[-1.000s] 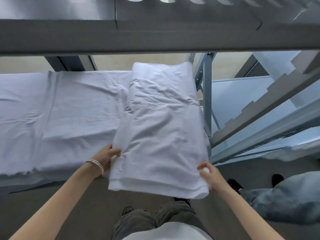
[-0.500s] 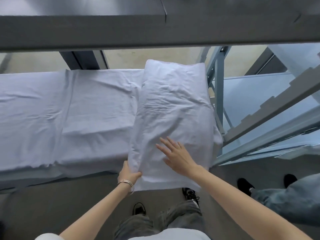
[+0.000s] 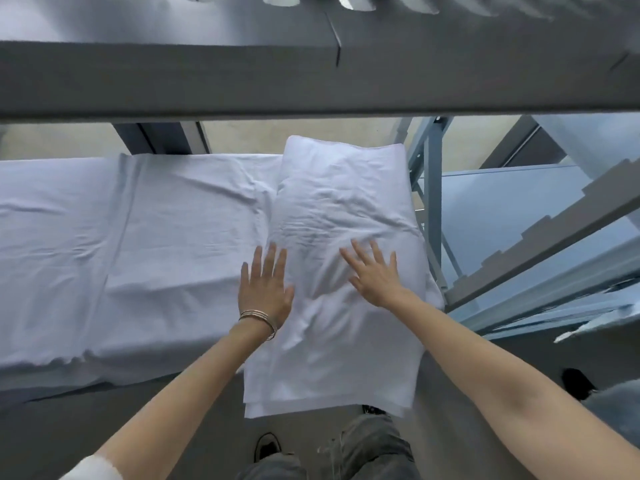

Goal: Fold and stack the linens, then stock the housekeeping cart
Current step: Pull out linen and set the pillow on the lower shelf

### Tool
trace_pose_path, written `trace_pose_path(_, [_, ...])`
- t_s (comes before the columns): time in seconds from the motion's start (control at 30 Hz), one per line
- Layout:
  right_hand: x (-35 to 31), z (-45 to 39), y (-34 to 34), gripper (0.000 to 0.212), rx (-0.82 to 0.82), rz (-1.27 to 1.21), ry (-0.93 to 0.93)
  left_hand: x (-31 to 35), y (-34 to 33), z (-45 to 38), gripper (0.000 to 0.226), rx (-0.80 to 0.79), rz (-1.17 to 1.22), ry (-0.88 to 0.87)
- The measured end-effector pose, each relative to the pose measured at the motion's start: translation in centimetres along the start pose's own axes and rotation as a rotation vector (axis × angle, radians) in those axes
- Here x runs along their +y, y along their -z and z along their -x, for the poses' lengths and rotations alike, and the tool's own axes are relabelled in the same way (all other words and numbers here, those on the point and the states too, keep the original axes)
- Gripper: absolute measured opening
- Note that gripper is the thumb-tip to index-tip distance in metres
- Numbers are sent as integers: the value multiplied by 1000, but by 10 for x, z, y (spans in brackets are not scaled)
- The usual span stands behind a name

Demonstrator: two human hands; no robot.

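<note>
— Linen bundle (image 3: 343, 271) lies on the sheeted worktop (image 3: 104, 237), near end overhanging. How's the grip?
— Left hand (image 3: 265, 289) and right hand (image 3: 375, 275) spread flat on it. Soft, light, probably slippery; take it under both long edges.

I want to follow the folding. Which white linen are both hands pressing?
The folded linen on the right, thick and overhanging the edge, unlike the flat sheet spread left.
</note>
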State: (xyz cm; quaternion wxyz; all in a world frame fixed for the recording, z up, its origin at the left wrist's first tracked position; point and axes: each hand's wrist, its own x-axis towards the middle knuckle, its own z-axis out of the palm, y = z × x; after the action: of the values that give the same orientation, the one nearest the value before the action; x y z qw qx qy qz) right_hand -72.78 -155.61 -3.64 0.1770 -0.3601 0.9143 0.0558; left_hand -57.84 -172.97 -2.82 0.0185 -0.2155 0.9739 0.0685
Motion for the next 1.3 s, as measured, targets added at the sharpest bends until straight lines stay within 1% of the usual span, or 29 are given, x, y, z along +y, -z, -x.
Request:
trace_pose_path(0.1, [33, -17, -6, 59, -86, -12, -70, 9, -4, -65, 63, 6, -169, -153])
trace_pose_path(0.17, [42, -22, -18, 61, -143, 9, -82, 3, -22, -95, 61, -104, -210, -161])
trace_pose_path(0.27, [50, -33, -29, 62, -182, 16, -33, -9, -60, -110, 60, -341, -137, -95])
trace_pose_path(0.37, [65, -43, -12, 65, -257, 41, 41, -9, -61, -126, 61, -452, -79, -87])
trace_pose_path(0.43, [79, -45, -4, 62, -228, 26, 6, -5, -47, -132, 65, -496, -37, -87])
trace_pose_path(0.5, [92, -42, -3, 62, -144, -99, -111, -4, -42, -128, 67, -461, 59, -76])
trace_pose_path(0.57, [98, -34, -6, 63, 7, -283, -205, -10, -47, -108, 67, -317, 246, 2])
trace_pose_path(0.6, [98, -29, -8, 61, 89, -367, -249, -15, -51, -93, 67, -231, 322, 67])
trace_pose_path(0.63, [98, -24, -9, 60, 139, -449, -300, -20, -54, -78, 68, -170, 369, 125])
trace_pose_path(0.67, [97, -19, -11, 61, 145, -513, -339, -24, -56, -64, 68, -148, 388, 171])
trace_pose_path(0.7, [96, -13, -13, 65, 112, -556, -362, -27, -57, -52, 68, -157, 392, 204])
trace_pose_path(0.8, [92, 8, -22, 82, -34, -631, -383, -21, -58, -24, 65, -172, 379, 269])
trace_pose_path(0.87, [89, 22, -31, 90, -87, -649, -370, -12, -60, -11, 67, -143, 412, 343])
trace_pose_path(0.97, [88, 46, -42, 100, -134, -633, -315, 2, -64, 11, 75, -117, 376, 464])
trace_pose_path(1.07, [93, 65, -50, 100, -114, -718, -241, 13, -68, 39, 85, -115, 308, 534])
trace_pose_path(1.13, [93, 73, -55, 99, -73, -827, -240, 19, -70, 57, 88, -124, 255, 565])
trace_pose_path(1.2, [88, 79, -59, 96, -4, -999, -317, 26, -71, 71, 87, -127, 222, 570])
trace_pose_path(1.3, [71, 88, -71, 86, 90, -1309, -545, 34, -71, 88, 85, -143, 172, 543])
